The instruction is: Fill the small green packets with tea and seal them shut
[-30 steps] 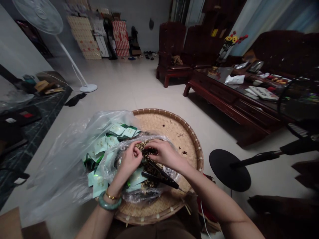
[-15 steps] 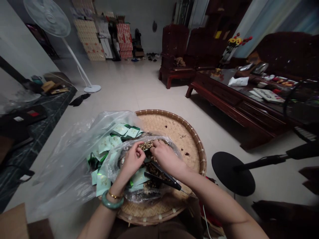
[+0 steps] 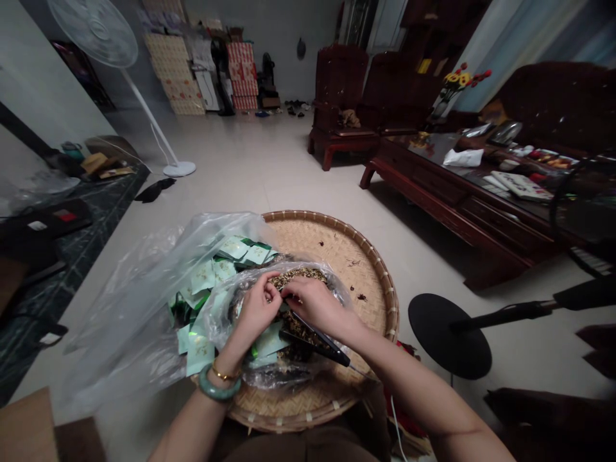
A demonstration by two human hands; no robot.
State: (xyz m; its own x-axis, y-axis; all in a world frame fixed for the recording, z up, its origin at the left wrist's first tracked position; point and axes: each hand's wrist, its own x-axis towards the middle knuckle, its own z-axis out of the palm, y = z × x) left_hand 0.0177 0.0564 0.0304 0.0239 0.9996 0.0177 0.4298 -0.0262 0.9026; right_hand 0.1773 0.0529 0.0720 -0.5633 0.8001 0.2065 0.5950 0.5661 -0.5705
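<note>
Over a clear plastic bag of dried, dark and pale loose bits, my two hands are close together. My left hand is closed in a pinch, with a jade bangle and gold bracelet at its wrist. Beside it, my right hand has its fingers curled down and pressed together. What the fingertips hold is hidden. Below the right hand lies a black V-shaped tool with two long arms. Several pale green sachets fill a larger plastic bag to the left. A round woven bamboo tray is underneath.
A black round stand base is on the floor right of the tray. Farther right is a dark wooden coffee table. A white standing fan is at the back left. A cardboard box sits at the lower left.
My right hand dipped toward the loose bits, then came back left beside my left hand. The left hand stayed pinched. The view shifted slightly.
</note>
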